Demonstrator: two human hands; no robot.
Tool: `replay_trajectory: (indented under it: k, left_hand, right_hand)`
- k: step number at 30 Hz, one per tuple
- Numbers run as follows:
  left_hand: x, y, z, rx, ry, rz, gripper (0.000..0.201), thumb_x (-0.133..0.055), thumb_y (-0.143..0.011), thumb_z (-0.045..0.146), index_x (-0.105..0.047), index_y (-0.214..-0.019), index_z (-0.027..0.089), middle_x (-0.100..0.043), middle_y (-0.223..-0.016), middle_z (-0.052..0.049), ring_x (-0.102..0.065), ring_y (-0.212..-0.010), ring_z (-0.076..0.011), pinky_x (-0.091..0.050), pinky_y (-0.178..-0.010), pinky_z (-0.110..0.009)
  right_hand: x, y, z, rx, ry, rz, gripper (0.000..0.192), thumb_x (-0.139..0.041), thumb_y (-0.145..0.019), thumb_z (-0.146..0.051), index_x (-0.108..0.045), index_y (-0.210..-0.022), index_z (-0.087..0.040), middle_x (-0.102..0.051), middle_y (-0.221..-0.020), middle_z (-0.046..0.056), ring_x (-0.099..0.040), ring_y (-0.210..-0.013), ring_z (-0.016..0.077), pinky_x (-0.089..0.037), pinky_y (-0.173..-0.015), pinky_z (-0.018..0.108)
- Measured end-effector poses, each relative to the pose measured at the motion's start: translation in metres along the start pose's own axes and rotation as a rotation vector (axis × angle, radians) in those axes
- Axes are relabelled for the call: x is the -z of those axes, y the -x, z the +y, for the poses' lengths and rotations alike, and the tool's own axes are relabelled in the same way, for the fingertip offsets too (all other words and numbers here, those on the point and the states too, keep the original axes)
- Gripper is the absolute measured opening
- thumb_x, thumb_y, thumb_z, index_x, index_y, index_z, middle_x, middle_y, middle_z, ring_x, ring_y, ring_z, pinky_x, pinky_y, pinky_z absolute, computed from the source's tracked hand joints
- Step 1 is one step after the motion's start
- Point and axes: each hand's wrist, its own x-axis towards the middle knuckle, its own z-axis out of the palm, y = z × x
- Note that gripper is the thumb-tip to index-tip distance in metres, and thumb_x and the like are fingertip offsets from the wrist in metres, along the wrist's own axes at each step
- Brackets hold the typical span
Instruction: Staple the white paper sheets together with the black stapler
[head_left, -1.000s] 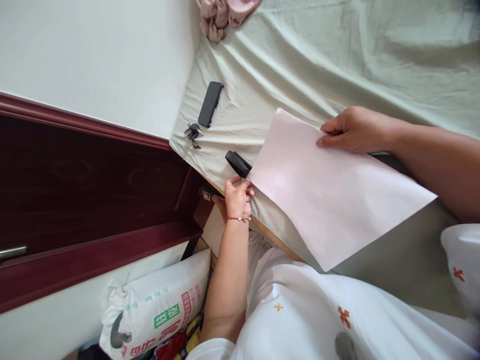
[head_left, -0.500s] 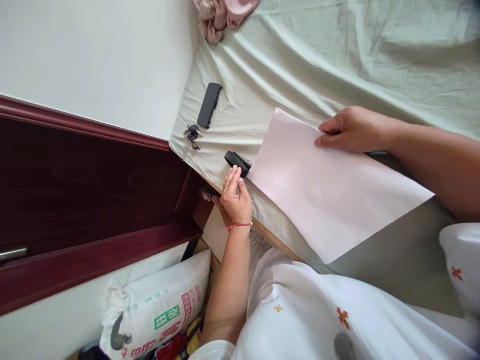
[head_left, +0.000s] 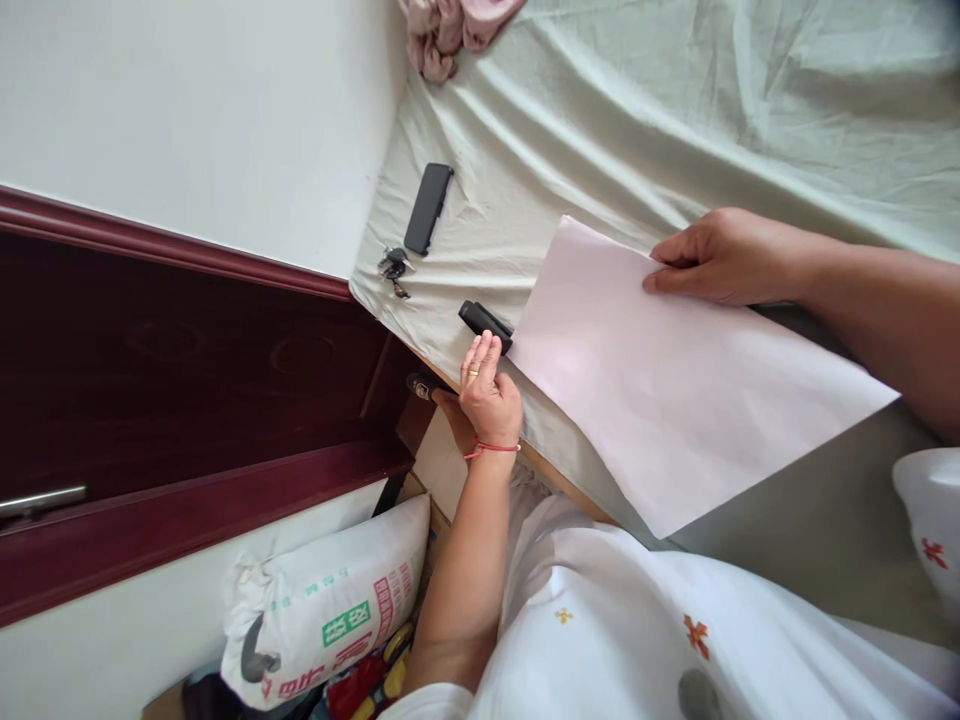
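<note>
With our left hand (head_left: 491, 395) reaching spread fingers onto the stapler (head_left: 486, 326) and our right hand (head_left: 724, 258) merely pressing flat fingers on the paper (head_left: 675, 375), we judge its overhanging corner could slide off the bed (head_left: 600, 130).

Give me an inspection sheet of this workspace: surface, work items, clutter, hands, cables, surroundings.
Surface: pale green sheet, creased, spread over a bed.
Work items: large pale pink paper sheet, lying flat on the bed, its near corner past the bed edge; black stapler-like tool beside the paper's left edge.
Clutter: black phone and bunch of keys near the bed's corner; pink cloth at the top.
Hands: left hand fingers open, tips at the black tool; right hand laid flat on the paper's far edge.
Cables: nothing seen.
Surroundings: white wall, dark red wooden door, printed sack on the floor.
</note>
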Motion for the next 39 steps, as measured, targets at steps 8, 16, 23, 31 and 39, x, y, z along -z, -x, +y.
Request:
replay_trajectory:
  k: [8, 16, 23, 31, 39]
  left_hand:
    - [0.012, 0.008, 0.009, 0.163, 0.178, 0.078, 0.043, -0.052, -0.093, 0.013, -0.068, -0.132, 0.021, -0.067, -0.142, -0.012, -0.062, -0.134, -0.0227, -0.056, -0.105, -0.037]
    - [0.014, 0.038, 0.042, 0.654, 0.684, 0.103, 0.028, -0.066, -0.092, 0.046, -0.065, -0.099, 0.019, -0.068, -0.094, -0.003, -0.065, -0.066, -0.0094, -0.047, -0.043, -0.016]
    - [0.013, 0.035, 0.063, 0.895, 1.040, -0.100, 0.050, -0.090, -0.066, 0.054, -0.056, -0.068, 0.018, -0.053, -0.056, 0.006, -0.048, -0.041, -0.0044, -0.029, -0.034, -0.015]
    - [0.005, 0.030, 0.061, 0.954, 0.959, 0.099, 0.054, -0.099, -0.047, 0.047, -0.058, -0.061, 0.015, -0.061, -0.061, 0.005, -0.044, -0.043, -0.0014, -0.027, -0.036, -0.016]
    - [0.010, 0.033, 0.054, 0.889, 1.082, 0.100, 0.048, -0.093, -0.055, 0.044, -0.053, -0.057, 0.017, -0.050, -0.053, 0.007, -0.047, -0.043, -0.0035, -0.034, -0.041, -0.015]
  right_hand:
    - [0.006, 0.006, -0.003, 0.021, -0.141, -0.107, 0.043, -0.063, -0.089, -0.059, -0.064, -0.077, -0.019, -0.053, -0.067, -0.002, -0.043, -0.064, 0.0107, -0.034, -0.061, 0.030]
    - [0.007, 0.010, 0.000, 0.000, -0.405, -0.168, 0.045, -0.072, -0.083, -0.061, -0.071, -0.088, -0.016, -0.063, -0.071, 0.001, -0.052, -0.064, 0.0128, -0.042, -0.058, 0.029]
    - [0.006, 0.012, 0.001, 0.005, -0.582, -0.230, 0.045, -0.079, -0.079, -0.057, -0.073, -0.098, -0.016, -0.070, -0.078, 0.004, -0.057, -0.067, 0.0143, -0.046, -0.059, 0.029]
    - [0.006, 0.009, -0.002, 0.116, -0.406, -0.147, 0.043, -0.080, -0.079, -0.051, -0.072, -0.108, -0.021, -0.077, -0.101, 0.002, -0.067, -0.089, 0.0197, -0.051, -0.076, 0.031]
    - [0.005, 0.005, 0.004, 0.144, -0.331, -0.144, 0.047, -0.076, -0.083, -0.052, -0.074, -0.117, -0.020, -0.078, -0.109, 0.002, -0.069, -0.094, 0.0221, -0.052, -0.086, 0.035]
